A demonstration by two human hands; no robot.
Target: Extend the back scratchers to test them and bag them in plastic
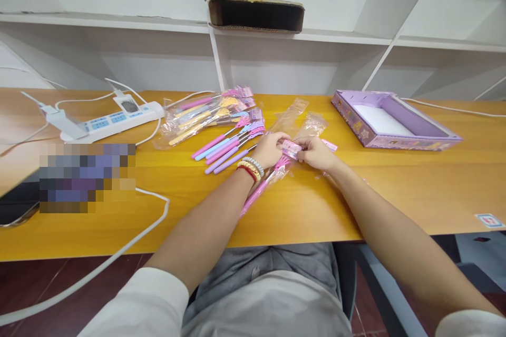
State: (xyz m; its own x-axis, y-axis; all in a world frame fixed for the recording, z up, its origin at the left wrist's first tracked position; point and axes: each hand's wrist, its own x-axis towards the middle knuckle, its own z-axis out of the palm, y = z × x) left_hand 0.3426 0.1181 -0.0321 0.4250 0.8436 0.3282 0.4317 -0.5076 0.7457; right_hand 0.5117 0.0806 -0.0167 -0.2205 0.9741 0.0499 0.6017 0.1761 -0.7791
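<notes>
My left hand (269,150) and my right hand (317,152) are close together over the table, fingers pinched on either side of a small pink printed card (291,149). Just below the card lies a pink back scratcher (256,196) with a hand-shaped head, seemingly inside a clear plastic sleeve. Left of my hands, several loose back scratchers (226,146) in pink, blue and purple lie side by side. Behind them is a pile of bagged back scratchers (205,116). Flat clear plastic bags (312,125) lie beyond my fingers, with another pink card (329,145) by my right hand.
A shallow purple box (411,142) stands at the right. On the left are a white power strip (118,122) with cables and a dark phone-like device (19,200), partly pixelated nearby. White shelves behind the table (395,189) hold an open cardboard box (256,13).
</notes>
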